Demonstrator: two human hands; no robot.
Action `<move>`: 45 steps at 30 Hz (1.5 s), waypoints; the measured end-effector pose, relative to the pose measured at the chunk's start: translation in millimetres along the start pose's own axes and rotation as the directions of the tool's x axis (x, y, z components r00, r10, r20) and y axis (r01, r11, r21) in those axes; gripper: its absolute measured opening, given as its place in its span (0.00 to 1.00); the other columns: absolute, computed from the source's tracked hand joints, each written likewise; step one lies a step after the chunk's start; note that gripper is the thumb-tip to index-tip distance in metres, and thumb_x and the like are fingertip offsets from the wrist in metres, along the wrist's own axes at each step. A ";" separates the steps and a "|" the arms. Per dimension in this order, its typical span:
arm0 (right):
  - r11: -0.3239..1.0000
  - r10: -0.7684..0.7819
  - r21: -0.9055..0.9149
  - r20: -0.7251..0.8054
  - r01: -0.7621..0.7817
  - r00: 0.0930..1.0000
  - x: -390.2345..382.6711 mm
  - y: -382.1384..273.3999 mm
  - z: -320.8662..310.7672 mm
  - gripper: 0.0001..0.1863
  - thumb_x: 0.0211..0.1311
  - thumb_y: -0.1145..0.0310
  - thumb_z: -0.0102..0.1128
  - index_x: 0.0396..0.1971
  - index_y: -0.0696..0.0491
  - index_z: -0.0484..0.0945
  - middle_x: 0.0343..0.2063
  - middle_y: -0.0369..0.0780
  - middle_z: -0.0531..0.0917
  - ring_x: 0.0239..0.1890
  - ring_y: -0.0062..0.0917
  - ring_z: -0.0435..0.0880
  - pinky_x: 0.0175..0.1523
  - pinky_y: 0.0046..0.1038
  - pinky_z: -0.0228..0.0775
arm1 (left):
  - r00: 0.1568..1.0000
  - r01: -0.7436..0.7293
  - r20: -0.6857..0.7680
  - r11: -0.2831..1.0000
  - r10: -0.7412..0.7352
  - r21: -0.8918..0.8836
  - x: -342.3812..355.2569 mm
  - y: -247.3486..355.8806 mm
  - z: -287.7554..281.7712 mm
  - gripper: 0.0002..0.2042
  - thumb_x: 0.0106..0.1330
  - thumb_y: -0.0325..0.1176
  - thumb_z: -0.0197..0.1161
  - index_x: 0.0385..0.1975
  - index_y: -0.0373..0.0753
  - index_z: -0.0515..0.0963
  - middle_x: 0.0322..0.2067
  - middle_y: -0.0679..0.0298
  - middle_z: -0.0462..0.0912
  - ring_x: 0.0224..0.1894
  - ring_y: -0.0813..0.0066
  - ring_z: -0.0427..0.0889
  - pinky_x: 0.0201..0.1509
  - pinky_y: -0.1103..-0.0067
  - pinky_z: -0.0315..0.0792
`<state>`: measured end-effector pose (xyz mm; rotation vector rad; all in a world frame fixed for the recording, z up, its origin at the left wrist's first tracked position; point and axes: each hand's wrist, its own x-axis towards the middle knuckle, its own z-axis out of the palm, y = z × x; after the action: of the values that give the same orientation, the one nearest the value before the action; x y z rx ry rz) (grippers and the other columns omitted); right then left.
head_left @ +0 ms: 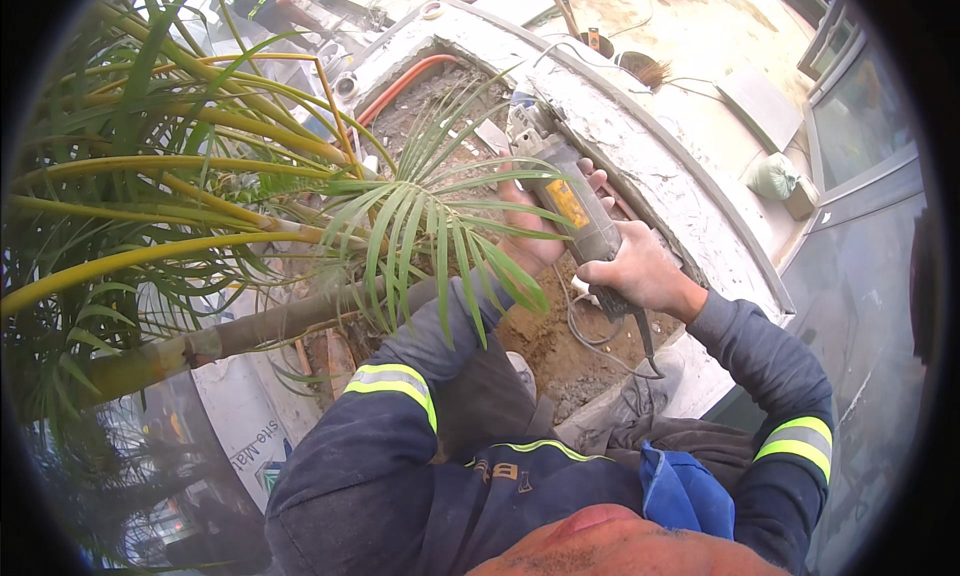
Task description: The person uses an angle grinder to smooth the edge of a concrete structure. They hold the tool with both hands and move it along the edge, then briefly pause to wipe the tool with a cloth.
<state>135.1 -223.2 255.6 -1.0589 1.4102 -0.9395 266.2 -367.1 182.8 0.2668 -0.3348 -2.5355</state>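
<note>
An angle grinder (592,232), dusty grey with a yellow label, is held in both my hands. My left hand (528,234) supports its body from below, partly behind a palm frond (435,201), with some fingertips showing on the far side. My right hand (648,268) wraps around the rear handle. The grinder's head points away from me, against the inner side of the white planter wall (660,161); its disc is hard to make out. From the handle's rear end a dark power cord (645,341) hangs towards the soil.
A palm with thick yellow stems (200,168) crowds the left side. An orange pipe (400,84) bends along the planter's far inner corner. Loose soil (540,341) and a loop of grey cable (580,326) lie below my hands. Glass panels (865,236) stand at right, near a pale sack (772,176).
</note>
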 end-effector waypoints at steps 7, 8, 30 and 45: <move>0.999 0.031 -0.013 0.011 -0.031 0.999 -4.6 -8.0 -1.3 0.17 0.51 0.66 0.69 0.34 0.64 0.79 0.25 0.36 0.80 0.28 0.17 0.76 0.34 0.26 0.70 | 1.000 0.010 -0.010 0.996 -0.009 0.083 -0.1 12.7 5.2 0.45 0.64 0.76 0.46 0.60 0.36 0.74 0.48 0.51 0.82 0.52 0.56 0.84 0.64 0.50 0.75; 0.999 0.017 -0.027 0.012 -0.017 1.000 -5.9 -9.8 -1.2 0.17 0.51 0.66 0.68 0.33 0.64 0.79 0.25 0.36 0.80 0.28 0.17 0.76 0.34 0.26 0.70 | 0.999 0.032 -0.008 0.998 -0.031 0.057 -1.2 14.3 8.8 0.45 0.64 0.76 0.45 0.60 0.35 0.74 0.48 0.51 0.82 0.52 0.56 0.84 0.64 0.51 0.75; 0.400 -0.516 -0.769 0.260 0.498 0.816 6.2 -201.1 -16.6 0.21 0.64 0.64 0.64 0.55 0.58 0.81 0.24 0.45 0.85 0.31 0.38 0.87 0.38 0.39 0.75 | 0.986 0.070 -0.148 0.994 -0.083 -0.089 -27.3 15.5 -7.5 0.44 0.65 0.76 0.45 0.52 0.34 0.77 0.43 0.48 0.82 0.46 0.50 0.84 0.56 0.49 0.77; 0.310 -0.686 -0.813 0.168 0.493 0.708 137.3 -269.9 26.4 0.18 0.59 0.65 0.62 0.47 0.57 0.85 0.43 0.47 0.89 0.45 0.39 0.89 0.50 0.39 0.80 | 0.998 0.036 -0.054 0.995 -0.031 0.091 -0.9 8.8 -15.9 0.41 0.66 0.72 0.51 0.60 0.37 0.74 0.55 0.50 0.79 0.58 0.50 0.78 0.67 0.53 0.70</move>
<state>186.3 -432.5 470.0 -2.4233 1.7059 -0.9018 275.5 -376.6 170.5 0.3762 -0.4301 -2.5448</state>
